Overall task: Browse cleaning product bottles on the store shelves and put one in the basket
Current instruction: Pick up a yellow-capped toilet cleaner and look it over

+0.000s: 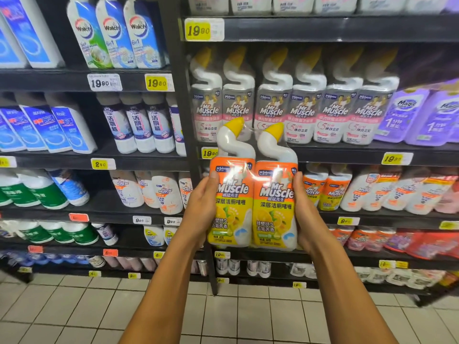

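A shrink-wrapped twin pack of Mr Muscle toilet cleaner (253, 192), two orange-and-yellow labelled white bottles with bent necks and yellow caps, stands upright before the store shelves (323, 155), the left hand (202, 209) and right hand (306, 212) clasping its sides, fingers hidden behind, glare blurring the upper labels

Twin pack of bottles (253, 194): white plastic bodies, smooth; yellow plastic caps; orange and yellow printed labels; the pair bound in clear glossy film that throws bright glare across the front.
Grey-labelled bottles (293, 108): white plastic, in the same shiny clear wrap.
Purple packs (422, 115): glossy plastic.
Shelves (323, 29): dark, matt, metal by the look.
Price tags (204, 29): yellow and white paper behind clear, shiny holders.
Floor (74, 306): pale tiles, smooth, faint sheen, dark grout lines.
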The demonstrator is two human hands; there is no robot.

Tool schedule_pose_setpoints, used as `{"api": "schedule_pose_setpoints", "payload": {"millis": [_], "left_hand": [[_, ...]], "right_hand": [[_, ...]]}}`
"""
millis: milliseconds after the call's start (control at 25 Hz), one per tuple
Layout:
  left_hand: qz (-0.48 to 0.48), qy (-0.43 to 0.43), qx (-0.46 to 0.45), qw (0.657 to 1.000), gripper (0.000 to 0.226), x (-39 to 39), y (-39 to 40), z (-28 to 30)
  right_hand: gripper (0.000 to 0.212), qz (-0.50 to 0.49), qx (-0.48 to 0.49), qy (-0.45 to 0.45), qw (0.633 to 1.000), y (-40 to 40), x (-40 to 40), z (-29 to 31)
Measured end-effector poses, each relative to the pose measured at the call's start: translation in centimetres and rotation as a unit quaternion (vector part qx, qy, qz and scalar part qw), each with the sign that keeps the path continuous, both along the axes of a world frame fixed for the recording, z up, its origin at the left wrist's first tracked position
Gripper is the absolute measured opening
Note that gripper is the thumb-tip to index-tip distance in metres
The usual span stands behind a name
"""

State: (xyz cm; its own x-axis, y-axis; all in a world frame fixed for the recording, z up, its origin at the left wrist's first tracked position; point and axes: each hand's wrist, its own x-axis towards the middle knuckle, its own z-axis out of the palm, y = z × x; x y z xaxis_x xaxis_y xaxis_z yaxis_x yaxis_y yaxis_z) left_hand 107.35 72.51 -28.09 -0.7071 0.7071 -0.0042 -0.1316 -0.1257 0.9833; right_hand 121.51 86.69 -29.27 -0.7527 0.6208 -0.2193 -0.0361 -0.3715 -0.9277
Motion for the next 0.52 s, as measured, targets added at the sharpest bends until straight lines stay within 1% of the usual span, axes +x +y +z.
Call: {"api": "schedule_pose_setpoints", "payload": {"millis": [80,160,240,320,360,440,480,520], "left_hand": [[0.002,0.0,0.012,1.0,0.047,0.1,0.2,0.1],[0.006,0.012,0.017,1.0,0.048,0.2,0.4,0.3],[0.004,0.014,0.002,1.0,0.048,0.2,0.4,0.3],[0.018,0.012,-0.021,1.0,0.043,0.5,0.8,0.6],[0.042,0.042,-0.028,0.998,0.039,0.7,1.2,0.9],[0.112,0.175,-0.034,0.978,0.034,1.2,1.7,2.0],[0.123,0.232,-0.03,0.964,0.04,1.6,2.0,2.5],[0.104,0.256,-0.031,0.961,0.053,2.3,2.3,2.8]], "right_hand": [[0.06,0.02,-0.006,0.037,0.999,0.3,0.5,0.0],[0.05,0.039,0.0,0.073,0.997,0.7,1.1,-0.1],[0.042,0.053,0.016,0.094,0.994,0.9,1.3,-0.1],[0.043,0.029,0.033,0.112,0.993,0.8,1.4,0.0],[0.044,0.004,0.041,0.123,0.992,0.7,1.3,0.2],[0.043,-0.044,0.063,0.134,0.988,0.3,0.8,0.9],[0.041,-0.066,0.082,0.127,0.986,0.1,0.5,1.3],[0.039,-0.086,0.104,0.117,0.984,-0.1,0.3,1.8]]}}
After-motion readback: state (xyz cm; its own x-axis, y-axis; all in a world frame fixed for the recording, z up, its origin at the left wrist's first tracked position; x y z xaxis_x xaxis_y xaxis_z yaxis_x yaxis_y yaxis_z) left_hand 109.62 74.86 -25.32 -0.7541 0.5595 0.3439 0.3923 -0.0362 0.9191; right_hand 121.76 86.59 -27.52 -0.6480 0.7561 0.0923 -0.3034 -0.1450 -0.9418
